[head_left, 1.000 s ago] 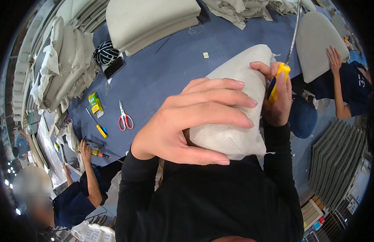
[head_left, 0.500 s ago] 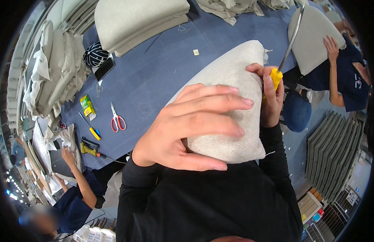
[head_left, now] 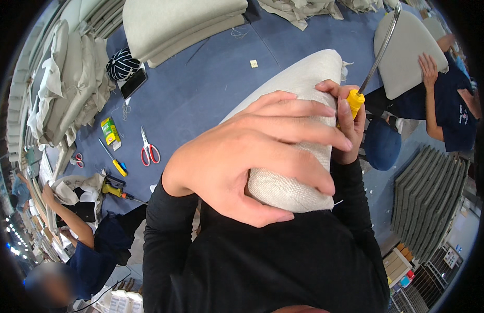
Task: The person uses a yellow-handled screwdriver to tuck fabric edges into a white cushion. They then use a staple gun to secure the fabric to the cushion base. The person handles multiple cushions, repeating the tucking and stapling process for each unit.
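A beige fabric-covered cushion [head_left: 304, 75] stands tilted over the near edge of the table, close against my chest. My left hand [head_left: 257, 156] grips its near end, with the fingers laid across the cover and the thumb curled round the lower edge. At the cushion's right side, my right hand [head_left: 350, 122] is closed on a yellow-handled hook tool [head_left: 356, 101]. The tool's bent metal shaft points up and away from me. Part of the right hand's fingers also rest against the cushion's edge, where some loose fabric or fraying sticks out. The cushion's far side is hidden.
On the blue table [head_left: 200, 88] lie red-handled scissors [head_left: 149, 151], a yellow screwdriver [head_left: 116, 164], a green-yellow box [head_left: 111, 133], a phone [head_left: 134, 83] and a cap [head_left: 122, 66]. Cushions [head_left: 184, 26] are stacked behind. Co-workers sit at left [head_left: 103, 250] and right [head_left: 451, 99].
My left hand has slid right and wrapped further over the cushion's near end. The right hand and hook tool have barely moved. The co-worker's arm at left has shifted outward.
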`<act>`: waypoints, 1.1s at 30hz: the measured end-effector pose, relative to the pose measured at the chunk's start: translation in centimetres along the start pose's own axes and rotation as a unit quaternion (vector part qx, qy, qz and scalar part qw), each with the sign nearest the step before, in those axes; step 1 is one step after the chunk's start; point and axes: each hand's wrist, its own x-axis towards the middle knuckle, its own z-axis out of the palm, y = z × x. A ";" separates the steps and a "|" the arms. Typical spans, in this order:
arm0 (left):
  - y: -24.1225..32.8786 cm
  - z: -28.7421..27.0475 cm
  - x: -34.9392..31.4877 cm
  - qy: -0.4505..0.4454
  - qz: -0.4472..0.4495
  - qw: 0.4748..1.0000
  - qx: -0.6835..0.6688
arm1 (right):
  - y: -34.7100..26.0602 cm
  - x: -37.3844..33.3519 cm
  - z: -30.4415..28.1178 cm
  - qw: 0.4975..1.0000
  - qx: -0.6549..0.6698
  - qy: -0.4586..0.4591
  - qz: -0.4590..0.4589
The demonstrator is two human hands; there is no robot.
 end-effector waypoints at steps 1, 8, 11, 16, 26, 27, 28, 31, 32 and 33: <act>-0.1 0.0 0.1 0.000 -0.006 1.000 0.004 | 0.0 0.0 0.0 1.000 -0.009 0.005 -0.002; 0.3 0.0 0.3 0.007 -0.057 0.998 0.025 | -0.1 -0.3 -0.2 1.000 -0.003 -0.006 -0.006; 0.8 0.0 0.3 0.022 -0.075 0.996 0.035 | -0.2 -0.3 -0.3 1.000 -0.024 -0.007 -0.011; -0.1 0.0 0.1 0.039 -0.017 0.999 0.007 | -1.4 0.2 0.8 0.997 -0.041 0.059 0.031; -0.4 -2.9 -1.7 0.083 -0.008 0.997 -0.004 | -1.1 3.5 2.7 0.997 -0.065 -0.030 0.010; -0.1 -3.5 -2.4 0.105 -0.025 0.994 0.000 | -1.1 3.6 3.1 0.991 -0.130 -0.022 -0.023; -0.3 -4.1 -3.7 0.122 -0.024 0.992 0.023 | -0.9 3.5 3.6 0.980 -0.189 -0.015 -0.059; 1.0 -4.7 -6.7 0.197 -0.063 0.978 0.023 | -0.9 1.8 3.6 0.970 -0.213 -0.049 -0.110; 1.4 -4.5 -7.3 0.223 -0.069 0.972 0.027 | -1.0 0.8 3.6 0.971 -0.205 -0.061 -0.106; 1.6 -4.4 -7.7 0.223 -0.063 0.972 0.033 | -0.9 0.0 3.6 0.973 -0.198 -0.069 -0.095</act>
